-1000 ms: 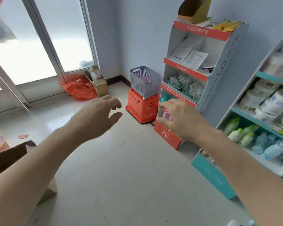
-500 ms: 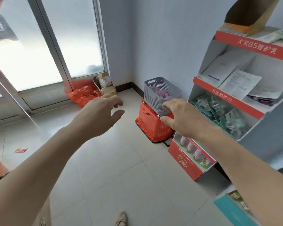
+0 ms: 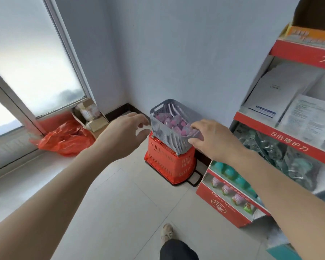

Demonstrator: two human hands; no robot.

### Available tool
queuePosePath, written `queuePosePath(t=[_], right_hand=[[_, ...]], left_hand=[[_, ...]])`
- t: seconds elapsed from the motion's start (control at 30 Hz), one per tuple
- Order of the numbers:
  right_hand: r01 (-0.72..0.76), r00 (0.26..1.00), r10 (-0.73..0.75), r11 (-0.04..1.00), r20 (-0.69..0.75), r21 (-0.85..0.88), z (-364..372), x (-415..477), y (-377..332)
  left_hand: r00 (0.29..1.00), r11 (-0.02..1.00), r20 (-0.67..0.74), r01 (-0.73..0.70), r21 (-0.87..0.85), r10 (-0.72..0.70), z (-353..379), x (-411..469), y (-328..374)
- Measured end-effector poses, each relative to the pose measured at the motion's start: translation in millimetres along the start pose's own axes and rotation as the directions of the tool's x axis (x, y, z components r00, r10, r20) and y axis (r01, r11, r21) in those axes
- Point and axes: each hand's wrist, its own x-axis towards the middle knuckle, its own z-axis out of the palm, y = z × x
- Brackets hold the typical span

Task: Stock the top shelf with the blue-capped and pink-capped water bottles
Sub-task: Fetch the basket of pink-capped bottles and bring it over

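A grey slotted basket (image 3: 169,132) sits on top of a red shopping basket (image 3: 167,164) against the wall. Inside it lie several pink-capped bottles (image 3: 174,122). My left hand (image 3: 124,134) hovers open just left of the grey basket, fingers spread. At the basket's right rim is my right hand (image 3: 212,139), fingers curved and apart, holding nothing that I can see. The red and white display shelf (image 3: 289,132) stands to the right; its top shelf edge (image 3: 304,53) is red.
An orange plastic bag (image 3: 66,137) and a cardboard box (image 3: 90,115) lie by the glass door (image 3: 32,59) at left. Teal-capped and pink-capped items (image 3: 231,184) fill the shelf's lower tiers. My foot (image 3: 166,233) shows on the tiled floor.
I have moved closer to the baskets, which now appear larger. Both hands have reached forward; the right hand has come to the grey basket's right rim.
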Motion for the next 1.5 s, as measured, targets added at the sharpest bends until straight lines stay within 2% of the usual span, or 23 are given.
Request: queuePosePath(t=[0.37,0.53,0.7,0.8,0.9,1.03,1.17,1.33,1.43,1.5], right_hand=[[-0.137,0.991,0.137,0.986,0.009,0.097,12,213,36],[-0.289,0.957,0.288,0.952,0.027,0.102,23,274,61],[-0.483,0.876,0.478,0.865,0.068,0.138,45,319,80],[-0.598,0.798,0.593,0.754,0.108,0.272,57,336,92],[-0.662,0.703,0.693,0.557,0.159,0.501,70,347,106],[-0.68,0.597,0.76,0.31,0.257,0.665,90,363,133],[-0.712,0.528,0.789,0.211,0.313,0.67,125,377,160],[-0.77,0.436,0.813,0.116,0.386,0.628,169,398,187],[-0.745,0.3,0.854,-0.068,0.426,0.664,205,405,209],[-0.768,0.212,0.879,-0.12,0.427,0.629,236,408,228]], left_hand=[[0.996,0.996,0.05,-0.073,-0.051,0.076,29,216,-99],[0.976,0.985,0.155,-0.141,-0.1,0.155,64,307,-139],[0.916,0.965,0.31,-0.219,-0.145,0.254,101,390,-164],[0.876,0.957,0.39,-0.229,-0.18,0.283,121,429,-171],[0.858,0.962,0.459,-0.134,-0.236,0.232,145,460,-174],[0.852,0.954,0.489,-0.041,-0.295,0.188,182,487,-184],[0.85,0.956,0.507,0.011,-0.294,0.146,220,507,-199],[0.787,0.97,0.605,0.034,-0.239,0.121,273,535,-220],[0.742,0.971,0.666,0.091,-0.219,0.081,310,559,-233],[0.727,0.956,0.686,0.178,-0.232,0.031,335,576,-242]])
